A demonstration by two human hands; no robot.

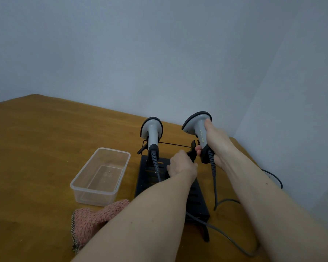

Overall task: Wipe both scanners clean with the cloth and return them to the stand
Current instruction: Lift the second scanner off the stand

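Note:
Two grey barcode scanners with dark rims and coiled cables are in the head view. The left scanner stands upright in the black stand. My right hand grips the handle of the right scanner, held above the stand's right side. My left hand is closed on the stand's black right holder clip. A pink fluffy cloth lies on the table in front of the stand, partly under my left forearm.
A clear plastic tub sits left of the stand on the wooden table. Grey cables trail to the right front. Walls close in behind and to the right.

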